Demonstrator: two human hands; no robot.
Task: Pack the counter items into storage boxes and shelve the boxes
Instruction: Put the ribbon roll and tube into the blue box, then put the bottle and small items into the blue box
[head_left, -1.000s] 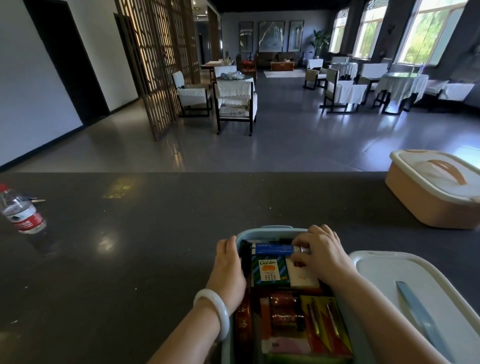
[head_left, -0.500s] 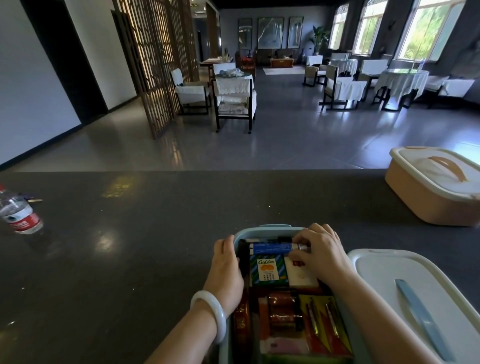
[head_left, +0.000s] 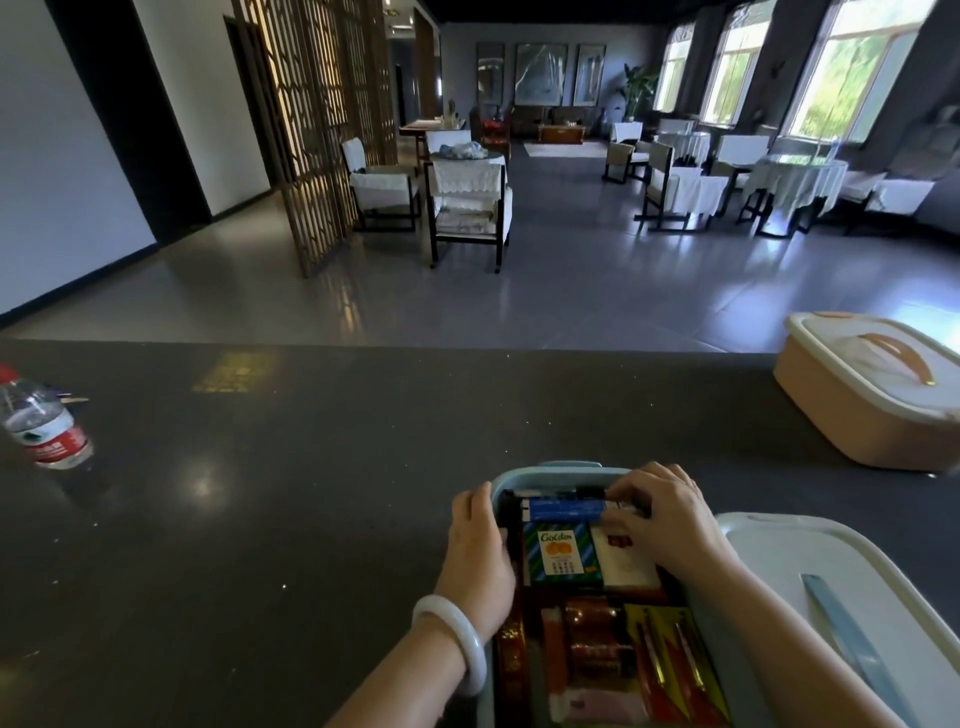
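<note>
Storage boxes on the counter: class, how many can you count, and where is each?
2: the open blue box between the hands, and the lidded peach box far right. A loose white lid lies beside the blue one.

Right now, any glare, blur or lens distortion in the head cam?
Head view: windows blown out at upper right; soft glare patches on the dark counter; wide-angle bending at the edges, so the water bottle leans; peach box slightly smeared at right; blue box contents dim but readable.
</note>
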